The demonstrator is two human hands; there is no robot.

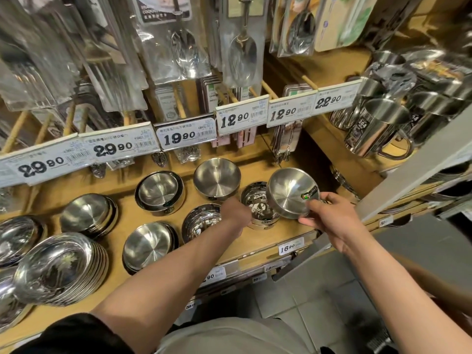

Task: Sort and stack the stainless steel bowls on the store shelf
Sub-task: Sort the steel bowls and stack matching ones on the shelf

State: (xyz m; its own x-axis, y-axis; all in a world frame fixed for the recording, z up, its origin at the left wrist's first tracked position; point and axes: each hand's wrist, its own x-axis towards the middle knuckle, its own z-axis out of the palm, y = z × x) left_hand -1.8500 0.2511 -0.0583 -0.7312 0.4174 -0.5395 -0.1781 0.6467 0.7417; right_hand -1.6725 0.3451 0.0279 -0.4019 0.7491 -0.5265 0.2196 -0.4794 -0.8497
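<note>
My right hand [329, 215] grips a matte steel bowl [288, 191] by its near rim. It is tilted, lifted off the wooden shelf [143, 213], with a sticker inside it. Below it stands a short stack of shiny bowls [255, 209]. My left hand [236, 213] reaches to a tilted matte bowl [217, 178] on a low stack at the back. Its fingers are hidden at that bowl's near rim and seem closed on it. A shiny bowl stack [198, 222] sits partly under my left wrist.
More bowl stacks fill the shelf to the left: [159, 190], [149, 245], [88, 213] and a leaning pile of wide bowls [61, 267]. Price tags [186, 135] and packaged hanging spoons [242, 52] overhang the back. Steel mugs [378, 129] crowd the right shelf.
</note>
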